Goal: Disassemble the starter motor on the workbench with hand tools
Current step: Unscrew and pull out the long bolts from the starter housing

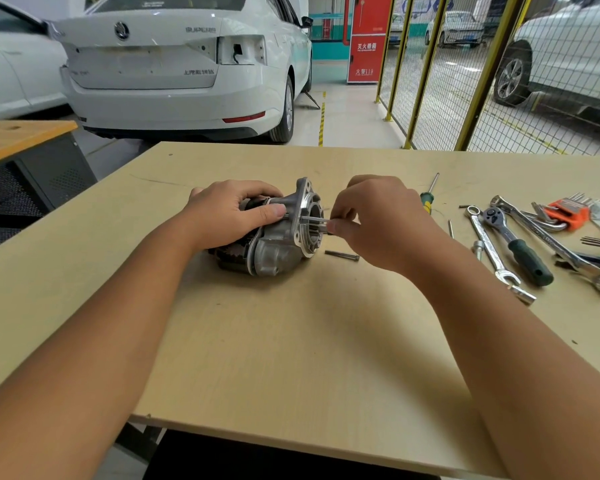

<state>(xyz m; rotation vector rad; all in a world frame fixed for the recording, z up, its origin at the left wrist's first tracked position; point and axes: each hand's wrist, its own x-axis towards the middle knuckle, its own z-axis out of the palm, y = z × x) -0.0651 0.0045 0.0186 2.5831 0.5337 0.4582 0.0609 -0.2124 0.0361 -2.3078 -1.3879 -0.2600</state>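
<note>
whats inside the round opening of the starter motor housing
The starter motor opening shows only a dark bore; deeper parts are hidden. A long bolt, pinched by the right hand, crosses its rim.

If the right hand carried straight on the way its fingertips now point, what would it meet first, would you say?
Probably the starter motor: the right hand pinches a long bolt and points left at the motor's open flange, close by, though depth is hard to judge.

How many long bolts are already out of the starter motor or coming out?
2. One long bolt lies on the workbench beside the starter motor; the right hand pinches another bolt at the housing. Others may be hidden.
</note>
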